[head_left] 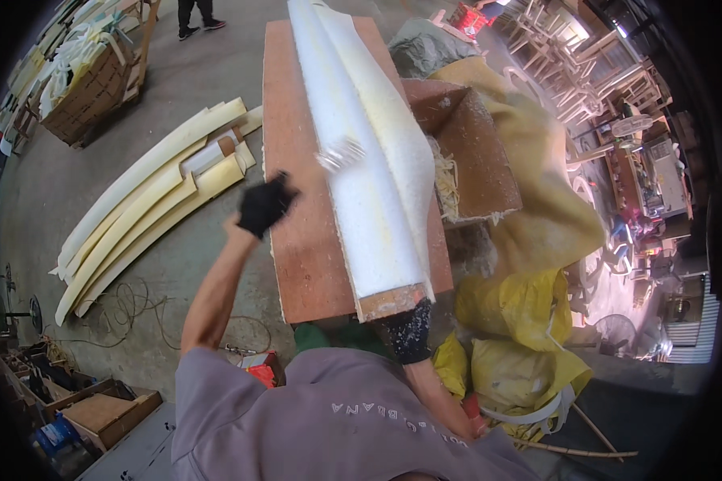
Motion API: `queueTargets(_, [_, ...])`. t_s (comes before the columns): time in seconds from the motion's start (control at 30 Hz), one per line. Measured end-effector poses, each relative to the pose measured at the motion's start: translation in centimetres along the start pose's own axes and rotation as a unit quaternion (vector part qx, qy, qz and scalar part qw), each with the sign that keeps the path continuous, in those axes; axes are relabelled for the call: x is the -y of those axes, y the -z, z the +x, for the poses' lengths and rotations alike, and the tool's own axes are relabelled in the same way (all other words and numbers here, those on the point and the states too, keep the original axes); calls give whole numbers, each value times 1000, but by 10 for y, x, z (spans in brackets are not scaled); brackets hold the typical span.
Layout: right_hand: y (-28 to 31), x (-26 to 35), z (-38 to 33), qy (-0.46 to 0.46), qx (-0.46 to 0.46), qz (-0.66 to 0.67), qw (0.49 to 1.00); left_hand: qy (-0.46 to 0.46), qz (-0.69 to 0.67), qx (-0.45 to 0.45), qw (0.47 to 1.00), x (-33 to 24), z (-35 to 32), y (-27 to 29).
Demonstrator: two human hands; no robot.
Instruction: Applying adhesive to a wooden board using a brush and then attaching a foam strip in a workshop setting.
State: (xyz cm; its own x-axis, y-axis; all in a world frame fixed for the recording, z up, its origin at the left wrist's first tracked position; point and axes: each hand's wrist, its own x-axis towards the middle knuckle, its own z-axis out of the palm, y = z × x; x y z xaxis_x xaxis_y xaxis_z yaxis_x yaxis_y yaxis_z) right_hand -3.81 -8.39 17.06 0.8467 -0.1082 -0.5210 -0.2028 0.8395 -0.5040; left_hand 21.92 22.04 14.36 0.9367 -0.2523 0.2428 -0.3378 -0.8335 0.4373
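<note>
A long board covered in white foam [369,152] lies tilted along a red-brown wooden tabletop [301,240]. My right hand [409,333], in a black glove, grips the board's bare wooden near end. My left hand [265,204], also gloved in black, is raised over the table's left edge beside the foam. A blurred small white scrap [341,152] hangs in the air just to the right of it, over the foam; my left hand holds nothing that I can see.
Curved cream foam strips [148,200] lie on the concrete floor to the left. A brown box with shavings [465,152] and yellow bags [529,321] stand to the right. A person's legs [196,16] show at the far end. Wooden chair frames [569,56] are stacked far right.
</note>
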Motion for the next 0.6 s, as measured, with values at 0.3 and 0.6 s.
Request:
queueTargets(0.3, [-18, 13, -1, -33, 23, -6, 999, -199, -126, -128, 963, -74, -58, -42])
queueTargets(0.6, [-30, 17, -6, -14, 0, 36, 999, -82, -109, -115, 984, -102, -164, -32])
